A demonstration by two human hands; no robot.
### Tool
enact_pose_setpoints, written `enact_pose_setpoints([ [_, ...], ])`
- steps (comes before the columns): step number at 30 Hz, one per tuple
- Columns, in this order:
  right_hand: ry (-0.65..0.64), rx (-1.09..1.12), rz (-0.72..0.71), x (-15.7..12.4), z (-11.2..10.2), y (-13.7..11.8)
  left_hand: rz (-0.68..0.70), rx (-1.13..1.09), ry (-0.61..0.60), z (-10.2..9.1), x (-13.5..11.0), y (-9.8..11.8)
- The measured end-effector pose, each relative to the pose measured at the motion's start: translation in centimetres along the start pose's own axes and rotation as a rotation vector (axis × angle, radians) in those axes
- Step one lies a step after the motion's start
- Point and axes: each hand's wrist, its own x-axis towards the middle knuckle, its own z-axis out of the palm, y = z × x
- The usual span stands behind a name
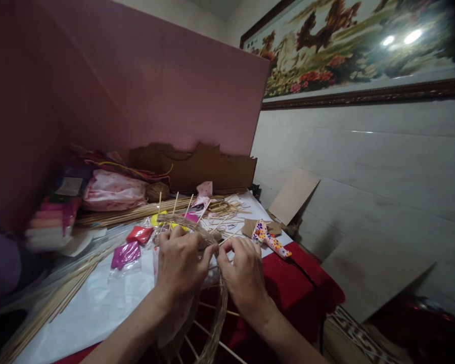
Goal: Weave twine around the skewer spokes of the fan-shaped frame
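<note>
A half-woven basket frame (216, 316) of pale fibre sits in front of me, with thin wooden sticks (175, 203) poking up from its rim. My left hand (180, 265) is closed on the woven rim, fingers curled over it. Just to its right, my right hand (244, 275) pinches a strand of the same fibre at the rim. The two hands almost touch. The lower part of the frame hangs below the table edge.
The table has a white sheet (98, 308) over a red cloth (299, 288). On it lie red (139, 234) and magenta (125, 254) packets, a bundle of reeds (129, 215), a floral-patterned piece (270, 239), a pink bag (114, 191) and cardboard (197, 167). Loose sticks (49, 308) lie at left.
</note>
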Motion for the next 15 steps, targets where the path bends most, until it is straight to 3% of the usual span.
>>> enact_pose_setpoints([
  [7,0.033,-0.055,-0.018,-0.13,-0.24,-0.09,-0.015,-0.033,0.019,-0.25,-0.09,0.21],
  [15,0.001,-0.052,-0.032,0.05,0.03,0.00,0.044,0.104,0.017,0.34,-0.11,0.13],
])
